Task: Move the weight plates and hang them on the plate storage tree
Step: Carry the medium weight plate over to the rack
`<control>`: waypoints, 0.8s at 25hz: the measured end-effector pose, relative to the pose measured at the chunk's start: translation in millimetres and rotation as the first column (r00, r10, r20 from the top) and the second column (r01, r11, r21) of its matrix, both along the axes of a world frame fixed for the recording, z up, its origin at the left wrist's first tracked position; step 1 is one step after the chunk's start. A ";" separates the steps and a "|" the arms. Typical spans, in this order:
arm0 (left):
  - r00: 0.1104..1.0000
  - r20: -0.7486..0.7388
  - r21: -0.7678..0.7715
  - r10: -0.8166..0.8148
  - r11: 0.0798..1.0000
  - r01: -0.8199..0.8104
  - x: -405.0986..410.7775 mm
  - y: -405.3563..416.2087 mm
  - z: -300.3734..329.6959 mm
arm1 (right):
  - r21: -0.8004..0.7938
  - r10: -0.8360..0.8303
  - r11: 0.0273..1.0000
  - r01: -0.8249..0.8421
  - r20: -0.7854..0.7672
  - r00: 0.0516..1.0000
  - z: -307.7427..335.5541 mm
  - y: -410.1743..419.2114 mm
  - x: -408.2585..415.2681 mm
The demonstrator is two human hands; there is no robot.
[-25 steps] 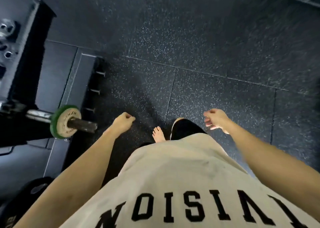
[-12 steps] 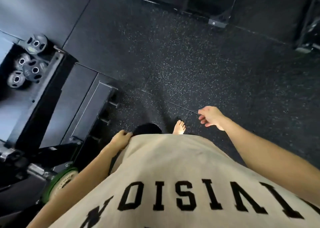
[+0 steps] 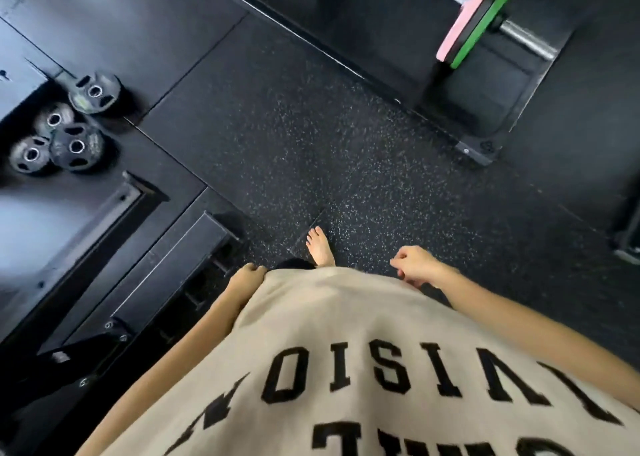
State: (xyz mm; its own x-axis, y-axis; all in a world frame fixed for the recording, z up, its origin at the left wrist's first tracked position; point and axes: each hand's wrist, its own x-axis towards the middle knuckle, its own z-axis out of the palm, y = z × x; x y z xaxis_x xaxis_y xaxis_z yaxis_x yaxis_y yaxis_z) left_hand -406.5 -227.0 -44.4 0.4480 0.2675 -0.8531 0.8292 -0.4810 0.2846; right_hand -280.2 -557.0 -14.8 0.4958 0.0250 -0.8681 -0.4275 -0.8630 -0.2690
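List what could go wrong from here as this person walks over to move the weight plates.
1. The bare foot has no protection on the speckled black rubber floor; a dropped plate could crush toes.
2. The four small black round weight plates lie loose and overlapping at the left, so lifting one may make another slide.
3. The black steel rack base juts across the floor ahead, a likely stubbing or tripping point.

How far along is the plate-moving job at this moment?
Done: nothing shows a plate hung; no storage tree is visible. In hand: nothing; the left hand and right hand carry no plate. Left: four black plates lying on the left, and pink and green plates on a barbell.
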 end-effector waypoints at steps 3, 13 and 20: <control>0.999 0.023 0.014 0.039 0.999 -0.039 93.5 55.2 13.8 | -0.007 0.052 0.999 -0.052 0.059 0.997 1.7 49.4 109.8; 0.952 0.098 0.055 0.290 0.954 -0.296 305.2 168.0 28.4 | -0.027 0.466 0.884 -0.466 0.102 0.879 -26.2 266.4 400.9; 0.673 0.081 0.186 0.735 0.652 -0.735 343.6 266.2 32.9 | -0.006 0.794 0.605 -0.796 0.083 0.602 2.2 476.4 560.3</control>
State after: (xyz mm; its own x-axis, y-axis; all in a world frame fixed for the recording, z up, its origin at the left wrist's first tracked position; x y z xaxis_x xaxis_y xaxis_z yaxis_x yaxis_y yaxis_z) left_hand -62.9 39.2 -11.5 0.0337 0.6616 -0.7491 0.9355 0.2428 0.2566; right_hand 280.1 -80.7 -12.6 0.3264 0.4628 -0.8242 0.4448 -0.8446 -0.2981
